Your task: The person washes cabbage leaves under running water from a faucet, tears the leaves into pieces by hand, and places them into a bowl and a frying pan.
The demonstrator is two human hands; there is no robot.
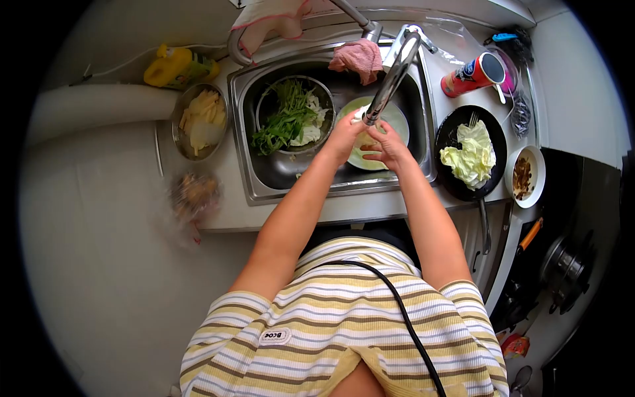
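Note:
Both my hands are under the curved metal faucet (390, 83), above a pale bowl (398, 122) in the sink. My left hand (340, 139) is closed beside the spout, with a small white piece (359, 115) showing at its fingertips; its kind is not clear. My right hand (391, 147) is close by on the right, fingers apart over the bowl, and nothing shows in it. To the left in the sink (245, 142), a metal colander (329, 99) holds green leafy vegetables (284, 119) and pale cabbage pieces (311, 126).
Right of the sink, cabbage leaves (471, 155) and a fork lie in a black frying pan (456, 188). Beyond are a white bowl (539, 165) with brown pieces and a red canister (463, 78). At left are a metal bowl (182, 149) of pale slices and a yellow bottle (178, 68). A pink cloth (357, 59) hangs behind.

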